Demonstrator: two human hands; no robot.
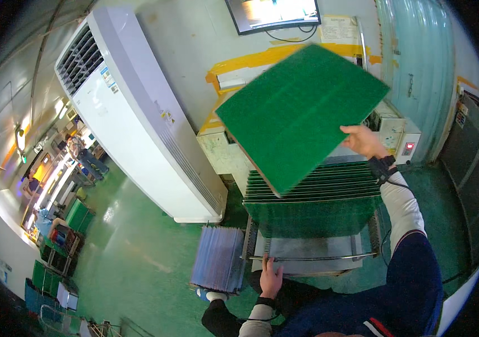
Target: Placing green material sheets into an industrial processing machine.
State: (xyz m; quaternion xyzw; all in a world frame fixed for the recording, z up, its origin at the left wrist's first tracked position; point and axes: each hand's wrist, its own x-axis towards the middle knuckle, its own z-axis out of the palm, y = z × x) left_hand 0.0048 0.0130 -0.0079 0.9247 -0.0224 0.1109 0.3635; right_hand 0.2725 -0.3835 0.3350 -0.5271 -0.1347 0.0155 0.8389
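My right hand (363, 142) is closed on the right-hand edge of a large, thin green board (304, 115), slightly blurred. The board is tilted above a metal rack (375, 230), where several similar green boards (312, 216) stand in a tight row. Down at the rack's near side, my left hand (271, 281) has its fingers stretched out, the tips touching a horizontal metal bar (329, 259). No object shows in that hand. The held board hides part of the row and the equipment behind it.
A tall white air conditioner (144, 123) stands left of the rack. Next to the rack's left side is a bundle of thin bluish sheets (217, 258). Behind the board sits a pale machine (219, 149), with a screen (273, 12) above. Other people work far left.
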